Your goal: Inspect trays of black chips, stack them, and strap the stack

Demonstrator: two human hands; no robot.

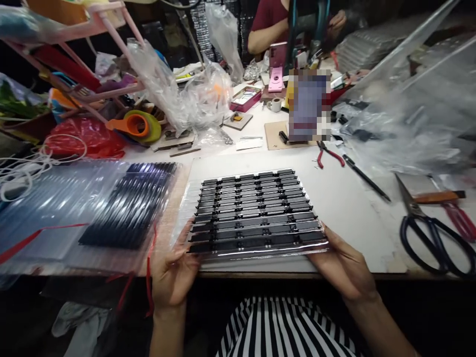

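A clear plastic tray [256,210] with rows of black strip-like parts is held above the front edge of the white board. My left hand [176,272] grips its left front corner, with the fingers partly under it. At the right front corner my right hand [345,265] holds the same tray, its fingers hidden beneath. To the left lies a stack of clear trays [55,198], with black parts [130,206] showing at its right side and a red ribbon [20,245] across it.
Large scissors [420,223], a black pen [366,178] and red-handled pliers [329,154] lie on the right. Plastic bags [204,94] and an orange tape dispenser [136,125] stand behind. A person's arm [267,37] shows across the table.
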